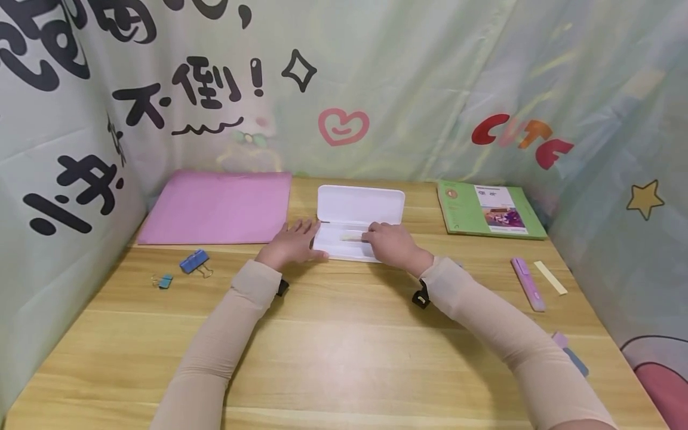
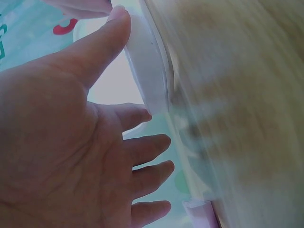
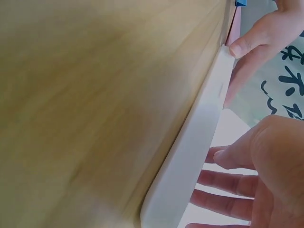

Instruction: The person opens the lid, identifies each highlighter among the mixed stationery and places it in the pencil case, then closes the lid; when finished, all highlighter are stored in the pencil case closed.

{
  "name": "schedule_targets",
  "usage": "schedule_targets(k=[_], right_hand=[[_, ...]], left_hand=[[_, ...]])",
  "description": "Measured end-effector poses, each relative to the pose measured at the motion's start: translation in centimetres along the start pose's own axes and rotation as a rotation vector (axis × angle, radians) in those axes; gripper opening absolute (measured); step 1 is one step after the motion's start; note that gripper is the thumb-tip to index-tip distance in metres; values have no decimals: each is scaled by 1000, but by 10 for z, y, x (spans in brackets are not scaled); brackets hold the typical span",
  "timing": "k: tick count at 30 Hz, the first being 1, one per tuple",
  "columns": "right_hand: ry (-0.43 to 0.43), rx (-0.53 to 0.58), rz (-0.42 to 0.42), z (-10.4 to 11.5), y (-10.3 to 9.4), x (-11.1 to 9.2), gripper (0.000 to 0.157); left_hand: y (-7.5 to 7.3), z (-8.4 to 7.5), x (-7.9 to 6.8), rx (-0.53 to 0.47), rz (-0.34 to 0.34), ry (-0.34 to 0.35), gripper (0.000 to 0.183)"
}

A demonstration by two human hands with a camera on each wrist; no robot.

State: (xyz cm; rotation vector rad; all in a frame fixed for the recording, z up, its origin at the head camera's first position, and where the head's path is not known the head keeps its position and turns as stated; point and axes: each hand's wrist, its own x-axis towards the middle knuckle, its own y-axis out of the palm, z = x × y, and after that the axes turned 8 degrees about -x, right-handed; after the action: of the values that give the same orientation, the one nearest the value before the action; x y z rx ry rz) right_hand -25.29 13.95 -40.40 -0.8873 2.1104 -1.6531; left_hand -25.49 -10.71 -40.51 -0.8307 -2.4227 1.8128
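A white hinged case, perhaps a pencil case, stands with its lid raised at the middle back of the table. At its left end, my left hand has its fingers spread; in the left wrist view the thumb rests on the case's front wall. Over the right part of the tray, my right hand pinches the end of a pale, thin strip low inside. From the right wrist, thumb and fingertips show behind the front wall, which hides the strip there.
A pink folder lies back left, with a blue binder clip and a small teal clip before it. Rightward are a green booklet, a purple marker, a cream strip and a blue-grey piece.
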Motion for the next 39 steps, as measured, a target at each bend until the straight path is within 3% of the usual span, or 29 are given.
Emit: schedule_targets(k=[7, 15, 23, 29, 39], right_hand=[[60, 72, 29, -11, -12, -18, 23], [263, 18, 345, -31, -36, -67, 21], [349, 81, 488, -43, -48, -121, 25], [319, 91, 492, -40, -43, -135, 29], [314, 93, 470, -29, -31, -133, 34]], left_hand=[[-1, 0, 0, -18, 9, 1, 92], [-2, -1, 1, -14, -7, -1, 90], [0, 0, 0, -15, 3, 2, 91], [0, 1, -1, -15, 1, -1, 91], [0, 0, -1, -17, -2, -2, 91]])
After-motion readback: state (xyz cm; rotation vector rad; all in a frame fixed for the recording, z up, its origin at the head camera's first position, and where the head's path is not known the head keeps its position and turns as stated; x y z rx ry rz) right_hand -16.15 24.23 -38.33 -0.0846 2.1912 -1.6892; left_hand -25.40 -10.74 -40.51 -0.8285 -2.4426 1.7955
